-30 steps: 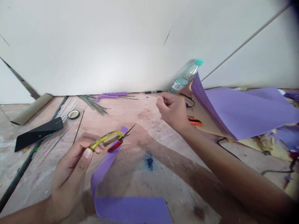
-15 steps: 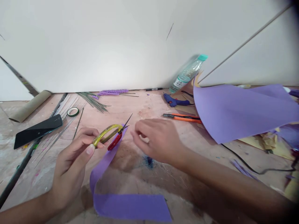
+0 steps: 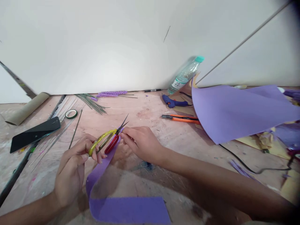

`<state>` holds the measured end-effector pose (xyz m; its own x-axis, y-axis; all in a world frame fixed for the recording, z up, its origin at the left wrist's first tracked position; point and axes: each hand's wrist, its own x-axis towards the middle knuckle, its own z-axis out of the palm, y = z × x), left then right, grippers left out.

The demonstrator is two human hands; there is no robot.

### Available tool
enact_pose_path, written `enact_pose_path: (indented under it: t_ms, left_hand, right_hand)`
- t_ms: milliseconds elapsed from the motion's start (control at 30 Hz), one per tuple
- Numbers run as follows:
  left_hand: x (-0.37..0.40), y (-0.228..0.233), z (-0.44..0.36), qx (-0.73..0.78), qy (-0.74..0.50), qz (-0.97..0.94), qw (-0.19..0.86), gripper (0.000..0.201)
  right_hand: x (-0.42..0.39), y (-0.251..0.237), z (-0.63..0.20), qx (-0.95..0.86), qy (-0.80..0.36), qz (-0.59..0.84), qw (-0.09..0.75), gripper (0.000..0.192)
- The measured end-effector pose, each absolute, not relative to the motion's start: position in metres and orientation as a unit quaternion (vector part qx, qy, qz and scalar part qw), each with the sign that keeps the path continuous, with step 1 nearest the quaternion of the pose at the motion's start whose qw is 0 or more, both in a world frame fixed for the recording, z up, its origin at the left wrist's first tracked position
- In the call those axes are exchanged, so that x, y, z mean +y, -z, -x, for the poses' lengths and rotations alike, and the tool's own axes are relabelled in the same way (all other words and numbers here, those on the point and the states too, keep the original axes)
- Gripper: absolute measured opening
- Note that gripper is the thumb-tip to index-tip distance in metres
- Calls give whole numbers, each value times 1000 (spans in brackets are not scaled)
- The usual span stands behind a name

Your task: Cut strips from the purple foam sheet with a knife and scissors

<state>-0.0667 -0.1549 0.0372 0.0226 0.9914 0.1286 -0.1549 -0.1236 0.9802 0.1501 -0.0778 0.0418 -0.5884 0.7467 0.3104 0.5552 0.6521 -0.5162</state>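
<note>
My left hand (image 3: 72, 168) grips the yellow handle of a pair of scissors (image 3: 112, 146), whose other handle is red. Their blades are parted and point up and to the right. A purple paper strip (image 3: 131, 207) curls up from the table and passes behind the scissors. My right hand (image 3: 140, 142) is closed in a pinch on the strip's upper end, right beside the scissors' pivot. The fingertips partly cover that end.
A phone (image 3: 35, 134), a tape roll (image 3: 71, 114), a cardboard tube (image 3: 27, 109) and wires lie left. Toward the wall are green stems (image 3: 91, 103) and purple flower sprigs (image 3: 112, 93). To the right are a utility knife (image 3: 180, 118), glue gun (image 3: 173, 101), bottle (image 3: 184, 78) and purple sheet (image 3: 234, 112).
My right hand has come left and down, from apart to the strip's end beside the scissors. The left hand's fingers have shifted on the yellow handle. The view has moved slightly.
</note>
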Motion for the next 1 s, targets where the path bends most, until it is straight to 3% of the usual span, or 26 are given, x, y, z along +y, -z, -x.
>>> enact_pose_path:
  t_ms: [100,200,267,300,333,367,433,533,600,633,700,867,1000]
  left_hand:
    - [-153,-37,67,431,-564,-496,500,19]
    - [-150,-36,67,434,-560,-513,484,20]
    - [-149,-35,67,438,-554,-520,480,22]
    - [-149,-35,67,443,-551,-523,477,21]
    - [-149,-35,67,448,-548,-526,472,20]
    - [-149,-35,67,452,-545,-528,468,19]
    - [-148,-34,65,462,-535,-530,468,16]
    - [-145,-30,63,488,-522,-509,480,21]
    - [-142,-25,62,505,-520,-488,486,29]
    - [-140,-23,62,510,-522,-476,490,32]
    - [-137,-21,61,508,-529,-454,506,36]
    - [-136,-24,60,472,-580,-409,523,36]
    - [-140,-29,62,424,-617,-389,537,36]
  right_hand:
    - [-79,-60,-156,-841,-236,360,327,33]
    - [-63,-100,-180,-754,-235,373,486,28]
    - [-38,-130,-207,-634,-99,394,658,26]
    - [-23,-143,-223,-584,-7,422,693,32]
    - [-9,-152,-238,-591,44,485,643,36]
    - [3,-157,-252,-629,62,559,536,33]
    - [17,-153,-269,-672,33,616,409,52]
    - [7,-123,-260,-713,-21,642,280,12]
    - [-14,-97,-237,-765,-102,601,206,32]
    - [-26,-85,-223,-787,-141,572,181,28]
    - [-50,-66,-197,-819,-203,513,159,8]
    - [-87,-51,-157,-843,-326,396,160,35]
    - [-97,-56,-144,-789,-427,373,237,26]
